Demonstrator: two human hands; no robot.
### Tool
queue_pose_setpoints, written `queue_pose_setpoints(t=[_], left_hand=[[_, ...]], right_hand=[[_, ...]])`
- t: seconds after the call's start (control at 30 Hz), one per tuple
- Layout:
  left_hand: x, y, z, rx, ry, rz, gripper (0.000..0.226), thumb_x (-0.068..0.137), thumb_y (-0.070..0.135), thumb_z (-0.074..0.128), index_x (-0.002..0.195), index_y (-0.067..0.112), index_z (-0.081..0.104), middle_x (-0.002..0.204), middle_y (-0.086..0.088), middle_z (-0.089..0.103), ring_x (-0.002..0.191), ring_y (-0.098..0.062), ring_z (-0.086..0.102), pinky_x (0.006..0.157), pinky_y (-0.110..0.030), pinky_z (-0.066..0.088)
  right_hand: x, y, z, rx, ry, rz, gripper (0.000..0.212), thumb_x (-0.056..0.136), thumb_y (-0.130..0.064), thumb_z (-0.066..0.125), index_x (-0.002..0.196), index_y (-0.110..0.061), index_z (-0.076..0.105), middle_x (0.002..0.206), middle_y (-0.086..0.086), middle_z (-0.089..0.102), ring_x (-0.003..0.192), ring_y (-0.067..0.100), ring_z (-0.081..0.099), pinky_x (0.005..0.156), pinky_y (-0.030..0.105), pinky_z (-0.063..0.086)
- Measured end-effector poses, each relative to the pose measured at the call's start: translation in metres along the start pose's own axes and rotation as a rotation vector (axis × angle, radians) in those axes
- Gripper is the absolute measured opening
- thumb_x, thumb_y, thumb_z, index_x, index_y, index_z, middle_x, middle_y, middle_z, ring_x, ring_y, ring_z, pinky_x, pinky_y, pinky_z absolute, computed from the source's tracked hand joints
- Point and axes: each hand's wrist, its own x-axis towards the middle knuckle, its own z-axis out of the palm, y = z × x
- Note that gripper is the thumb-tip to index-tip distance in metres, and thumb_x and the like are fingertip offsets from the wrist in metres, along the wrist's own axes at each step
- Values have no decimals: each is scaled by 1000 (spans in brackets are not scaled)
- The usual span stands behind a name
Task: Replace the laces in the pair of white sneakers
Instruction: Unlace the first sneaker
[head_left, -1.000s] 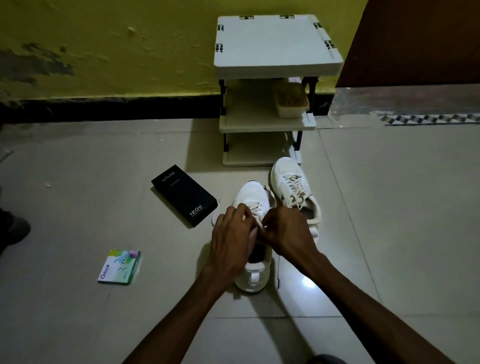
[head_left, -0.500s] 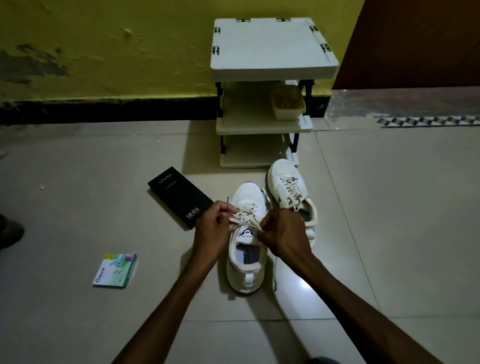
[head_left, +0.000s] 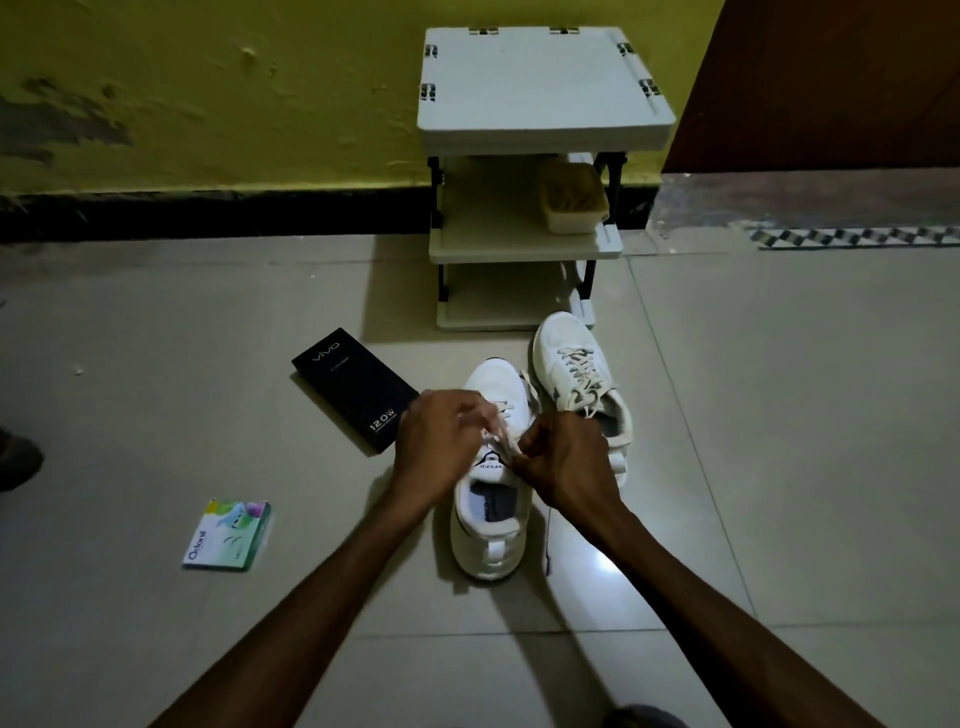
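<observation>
Sneaker (head_left: 487, 552) lace (head_left: 500, 440) pinched, tongue (head_left: 490, 465) SPEED, box (head_left: 357, 391) vivo

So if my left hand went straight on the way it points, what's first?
Probably the near sneaker, its toe just ahead of your left hand; the other sneaker lies beyond.

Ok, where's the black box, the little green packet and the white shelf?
flat black rectangular cardboard box (head_left: 356, 387), head view, middle of its top face.
small green and white printed packet (head_left: 227, 535), head view, centre of its front.
white plastic three-tier shelf rack (head_left: 540, 78), head view, bare top board.
</observation>
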Motion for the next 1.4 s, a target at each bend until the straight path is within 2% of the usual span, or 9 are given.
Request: queue_pose_setpoints(t=[0.17,0.23,0.33,0.43,0.6,0.7,0.83,1.0,1.4], left_hand=[[15,-5,-27,-1343,206,-523,34,97,7,45,64,15,51,48,5,49,51,-11,47,70,-32,43],[16,-10,-35,-1143,-30,-520,39,99,28,50,63,13,50,44,4,36,40,-11,35,55,-30,39],[10,-7,-42,-242,-432,-305,53,91,56,54,64,14,71,47,6,39,43,-12,33,46,-24,31],[5,1,-40,262,-508,-25,42,90,54,57,62,27,74,69,2,70,69,-16,63,70,-29,48],[2,21,-41,-648,-121,93,33,91,33,52,67,12,59,94,0,62,90,-11,60,83,-25,47],[3,24,-42,-1276,-158,-168,35,98,34,43,73,10,52,76,-3,58,61,-10,56,64,-24,52],[5,3,-35,-349,-88,-26,39,100,34,51,66,17,60,54,8,47,46,-5,38,51,-24,32],[-11,-5,-16,507,-248,209,33,88,42,66,99,11,71,90,-5,54,91,-25,59,68,-29,36],[-7,-10,9,412,-215,269,21,86,38,67,87,17,70,91,-1,60,89,-24,61,69,-30,44]], right_hand=[[0,0,0,-5,-13,21,27,69,-24,79,57,-24,55,60,-2,65,58,18,63,62,38,56],[1,0,0,23,-31,41,25,70,-22,79,57,-20,57,59,1,65,55,21,63,59,40,57],[1,1,0,36,-23,43,22,70,-22,78,59,-17,60,57,3,65,53,22,63,57,42,57],[0,-2,0,-9,-10,14,22,70,-24,79,58,-18,61,60,3,66,57,18,63,60,39,56],[-1,-1,0,9,9,25,23,70,-23,79,59,-18,59,59,0,65,60,17,63,61,37,55],[-2,-1,-1,13,6,41,20,69,-21,79,60,-16,62,58,2,65,57,17,63,60,37,55],[-1,0,-2,39,-13,47,21,70,-17,79,60,-8,62,57,8,66,52,22,64,56,42,56],[0,-2,-2,12,-23,53,21,72,-17,77,59,-11,61,56,7,65,52,20,64,56,42,57],[-2,-1,1,-28,-21,54,20,77,-30,76,67,-19,62,65,1,68,61,15,65,66,33,57]])
